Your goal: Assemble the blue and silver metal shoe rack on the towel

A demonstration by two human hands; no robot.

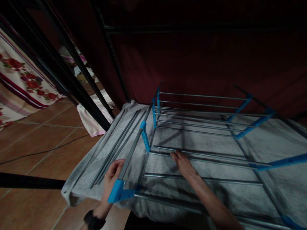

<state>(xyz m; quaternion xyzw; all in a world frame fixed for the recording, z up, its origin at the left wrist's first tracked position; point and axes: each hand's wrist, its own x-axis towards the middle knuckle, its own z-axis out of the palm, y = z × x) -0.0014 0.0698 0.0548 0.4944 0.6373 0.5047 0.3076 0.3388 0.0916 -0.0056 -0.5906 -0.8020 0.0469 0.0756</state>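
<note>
A shoe-rack-like frame of grey metal tubes and blue plastic connectors lies on a grey cloth. My left hand (113,173) is curled at the near-left side tube (131,152), just above a blue corner connector (117,190). Some of its fingertips are hidden behind that tube. Reaching over the frame, my right hand (182,163) has its fingers closed on a thin metal rod (216,162) close to a blue connector (145,138). A second rod runs right beside it. Another loose-looking rod (227,181) passes under my right forearm.
Several loose grey tubes (112,156) lie on the cloth (83,179) left of the frame. Black metal posts (91,105) rise at the left, before a dark red curtain (203,64). A black cable (48,150) crosses the tiled floor. Floral fabric (31,80) hangs at far left.
</note>
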